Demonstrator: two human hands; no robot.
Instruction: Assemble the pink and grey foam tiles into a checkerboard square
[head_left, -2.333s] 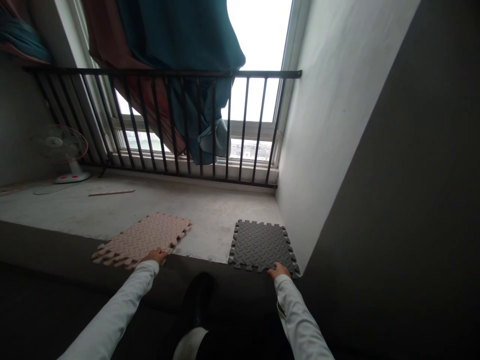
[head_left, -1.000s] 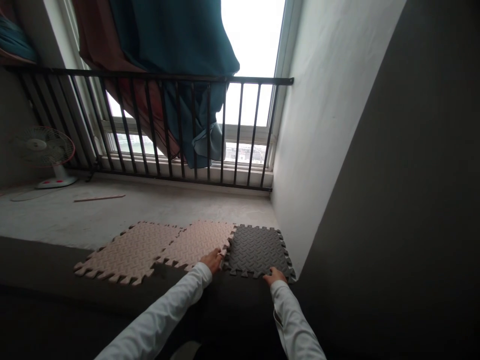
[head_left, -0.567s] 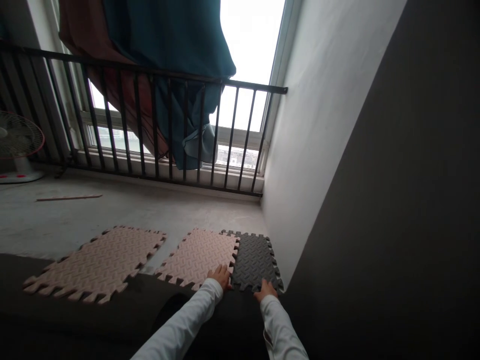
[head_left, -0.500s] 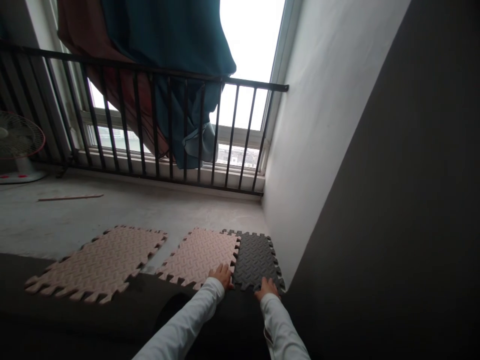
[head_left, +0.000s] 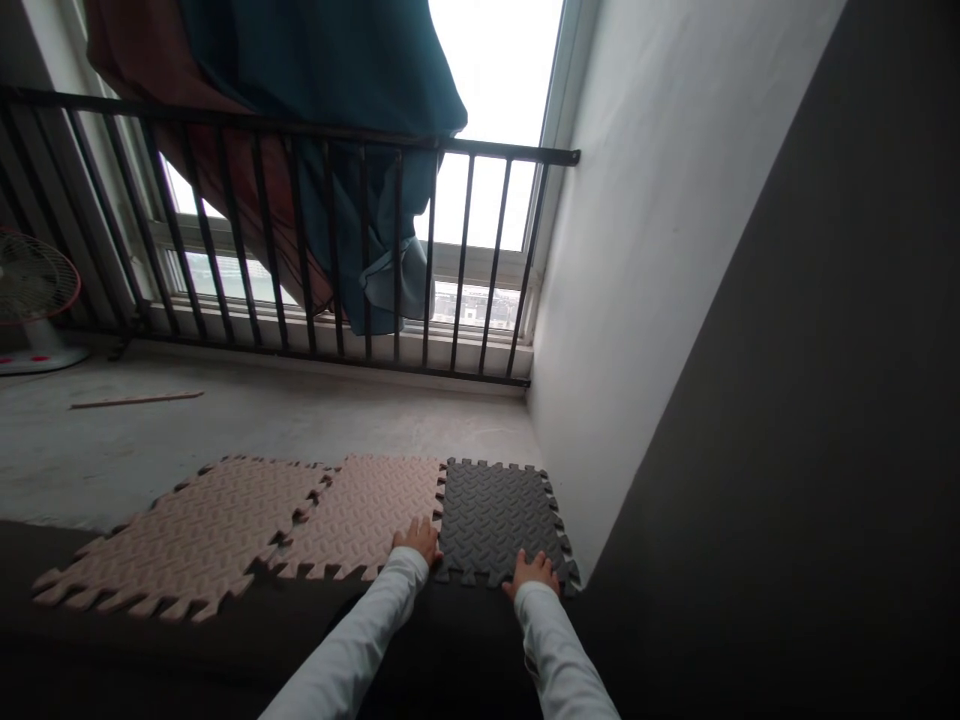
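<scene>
Three foam puzzle mats lie in a row on the concrete floor. A dark grey mat (head_left: 495, 515) sits at the right beside the wall. A pink mat (head_left: 360, 515) is joined to its left edge. A second pink mat (head_left: 187, 540) lies further left, touching the first. My left hand (head_left: 418, 540) rests flat on the near right corner of the middle pink mat, at the seam. My right hand (head_left: 531, 572) lies with fingers spread on the near edge of the grey mat. Both arms wear white sleeves.
A black metal railing (head_left: 300, 250) runs before the window, with teal and reddish curtains (head_left: 322, 90) hanging over it. A small fan (head_left: 30, 300) stands at the far left. A thin wooden strip (head_left: 135, 400) lies on the floor. A white wall (head_left: 637, 260) bounds the right.
The middle pink mat has been slid right and now meets the grey mat along its edge. The left pink mat now touches the middle one. Both hands stay pressed on the mats.
</scene>
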